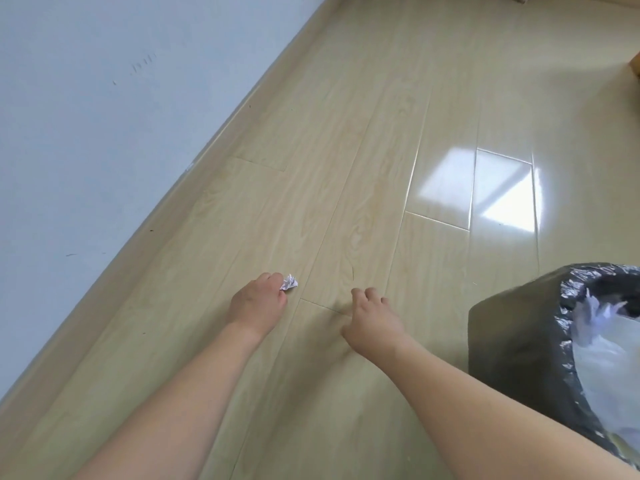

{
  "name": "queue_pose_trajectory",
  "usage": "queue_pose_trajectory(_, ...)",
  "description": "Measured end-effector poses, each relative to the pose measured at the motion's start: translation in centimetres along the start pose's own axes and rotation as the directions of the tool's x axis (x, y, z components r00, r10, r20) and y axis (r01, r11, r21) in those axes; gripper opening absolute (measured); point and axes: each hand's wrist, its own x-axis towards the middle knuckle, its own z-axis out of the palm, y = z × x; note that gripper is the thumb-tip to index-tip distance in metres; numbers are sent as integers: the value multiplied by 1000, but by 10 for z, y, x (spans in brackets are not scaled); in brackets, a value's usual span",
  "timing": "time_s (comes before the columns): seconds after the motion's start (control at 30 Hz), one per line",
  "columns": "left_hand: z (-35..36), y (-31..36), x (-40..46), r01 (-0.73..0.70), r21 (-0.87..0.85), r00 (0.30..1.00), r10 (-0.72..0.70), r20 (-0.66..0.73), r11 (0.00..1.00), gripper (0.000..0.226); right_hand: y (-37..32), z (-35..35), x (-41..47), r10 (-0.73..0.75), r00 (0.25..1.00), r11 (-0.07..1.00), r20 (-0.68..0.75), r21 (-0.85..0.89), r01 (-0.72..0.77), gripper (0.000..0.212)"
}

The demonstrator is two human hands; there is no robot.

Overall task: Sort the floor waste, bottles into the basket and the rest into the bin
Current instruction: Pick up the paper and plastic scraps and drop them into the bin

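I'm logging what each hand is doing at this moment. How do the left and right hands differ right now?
The left hand pinches a crumpled paper scrap at its fingertips; the right hand holds nothing, its fingers loosely curled. The right hand is nearer the lined bin; the left hand is nearer the wall. Both reach low over the wooden floor, palms down.

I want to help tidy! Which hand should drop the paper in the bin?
The left hand: it already pinches the crumpled paper. The right hand is nearer the bin, but holds nothing.

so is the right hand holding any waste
No, the right hand hovers empty over the floor; only the left hand pinches the crumpled paper.
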Motion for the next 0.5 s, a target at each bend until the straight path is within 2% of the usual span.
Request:
queue_pose_trajectory(0.07, -5, 6, -5, 28, -43, 999, -26, 39, 999, 12, 6, -18, -9, -14, 999, 1000, -41, 5, 15, 40)
queue_pose_trajectory(0.23, -37, 47, -13, -26, -141, 998, 33, 49, 990, 16, 36, -76, -43, -45, 977, 998, -210, -48, 36, 44)
queue_pose_trajectory(0.37, -83, 111, -21, -135, -223, 990, 139, 4, 965, 13, 67, -116, -83, -24, 946, 1000, -325, -14, 20, 41)
queue_pose_trajectory(0.5, -107, 164, -46, -230, -202, 972, 236, 4, 952, 12, 78, -116, -131, -89, 923, 993, -373, 45, 114, 34)
